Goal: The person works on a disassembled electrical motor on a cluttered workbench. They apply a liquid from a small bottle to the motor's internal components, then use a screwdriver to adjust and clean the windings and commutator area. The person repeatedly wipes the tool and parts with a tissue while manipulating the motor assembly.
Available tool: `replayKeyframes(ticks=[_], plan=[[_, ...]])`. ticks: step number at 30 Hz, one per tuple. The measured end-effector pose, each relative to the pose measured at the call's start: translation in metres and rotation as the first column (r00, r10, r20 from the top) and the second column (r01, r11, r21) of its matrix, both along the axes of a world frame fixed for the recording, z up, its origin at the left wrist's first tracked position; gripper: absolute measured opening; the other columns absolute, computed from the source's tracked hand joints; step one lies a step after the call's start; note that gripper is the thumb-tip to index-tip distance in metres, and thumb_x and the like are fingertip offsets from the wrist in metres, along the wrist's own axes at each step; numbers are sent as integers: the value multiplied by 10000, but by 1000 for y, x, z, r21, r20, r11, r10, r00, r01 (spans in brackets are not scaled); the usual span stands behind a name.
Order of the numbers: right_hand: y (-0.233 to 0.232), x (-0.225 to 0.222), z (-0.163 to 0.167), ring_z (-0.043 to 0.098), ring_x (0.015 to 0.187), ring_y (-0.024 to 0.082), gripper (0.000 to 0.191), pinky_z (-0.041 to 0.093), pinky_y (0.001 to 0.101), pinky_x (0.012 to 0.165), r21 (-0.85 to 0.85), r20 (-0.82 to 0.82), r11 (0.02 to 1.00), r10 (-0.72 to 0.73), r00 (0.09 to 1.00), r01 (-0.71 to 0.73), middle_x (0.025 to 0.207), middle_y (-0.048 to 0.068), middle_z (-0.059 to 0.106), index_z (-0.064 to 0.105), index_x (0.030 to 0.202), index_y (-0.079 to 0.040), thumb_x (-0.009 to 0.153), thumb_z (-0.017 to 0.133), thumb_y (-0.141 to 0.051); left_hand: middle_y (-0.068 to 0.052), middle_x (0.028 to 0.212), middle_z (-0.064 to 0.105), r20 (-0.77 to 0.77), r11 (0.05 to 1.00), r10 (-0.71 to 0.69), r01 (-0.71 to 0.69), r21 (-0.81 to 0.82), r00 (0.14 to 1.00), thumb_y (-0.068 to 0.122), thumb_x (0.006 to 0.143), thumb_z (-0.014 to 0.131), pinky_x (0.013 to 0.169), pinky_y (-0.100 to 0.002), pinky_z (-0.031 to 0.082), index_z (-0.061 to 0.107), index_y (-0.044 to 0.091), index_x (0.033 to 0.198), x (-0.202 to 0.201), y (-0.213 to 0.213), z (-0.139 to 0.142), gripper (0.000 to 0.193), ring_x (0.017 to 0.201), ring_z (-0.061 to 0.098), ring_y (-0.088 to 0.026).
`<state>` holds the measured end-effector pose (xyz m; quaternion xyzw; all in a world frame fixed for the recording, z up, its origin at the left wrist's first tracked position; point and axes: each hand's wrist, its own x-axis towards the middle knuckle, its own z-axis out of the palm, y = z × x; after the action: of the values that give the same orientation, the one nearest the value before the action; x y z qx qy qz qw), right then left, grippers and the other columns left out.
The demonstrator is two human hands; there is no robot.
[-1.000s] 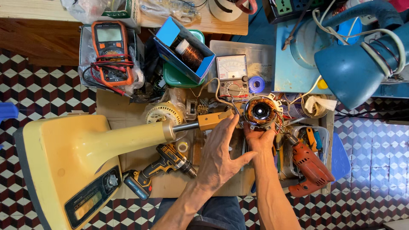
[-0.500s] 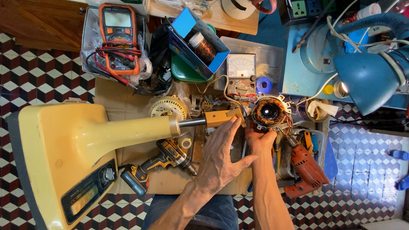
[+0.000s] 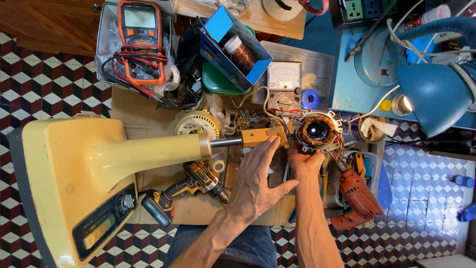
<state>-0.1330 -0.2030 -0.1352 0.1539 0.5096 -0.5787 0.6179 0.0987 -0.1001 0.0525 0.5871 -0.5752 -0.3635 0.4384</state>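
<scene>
My left hand (image 3: 255,181) lies flat, fingers (image 3: 265,149) spread on the yellow plastic neck bracket (image 3: 263,136), as half a second ago | right hand (image 3: 303,163) fingers still pinch the round copper-wound fan motor (image 3: 316,131) from below, unmoved | motor sits at the bracket's end | I judge I'm steadying it | cream fan base (image 3: 74,178) left, orange drill (image 3: 358,196) right.

A repair workshop: multimeters (image 3: 141,42), cordless drill (image 3: 191,191), copper-wire spool (image 3: 241,55) and work lamp (image 3: 434,94) crowd the bench.
</scene>
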Motion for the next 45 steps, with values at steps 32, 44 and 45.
replayKeyframes(ticks=[32,44,45], plan=[[89,-23,87,693,744,187,391,591,313,614,-40,-676,938,229,700,-345,978,97,693,598,1154,45,1006,745,-286,-108,1095,784,39,837,246,-232,496,969,166,937,675,848,-317,613,670,95,1279,88,135,-34,349,974,768,-197],[126,5,131,676,851,235,504,545,345,731,386,-898,789,440,3,-478,1001,137,693,549,1257,-12,882,804,-232,-89,1064,795,97,757,-52,-24,653,994,325,857,703,820,-361,595,692,192,1271,58,116,-56,434,965,773,-223],[131,11,135,682,879,258,505,543,362,760,408,-896,749,438,-72,-522,1018,151,688,547,1255,-17,870,801,-223,-99,1073,788,70,772,-59,1,635,996,320,861,698,826,-367,597,687,179,1274,55,115,-56,437,970,772,-237]])
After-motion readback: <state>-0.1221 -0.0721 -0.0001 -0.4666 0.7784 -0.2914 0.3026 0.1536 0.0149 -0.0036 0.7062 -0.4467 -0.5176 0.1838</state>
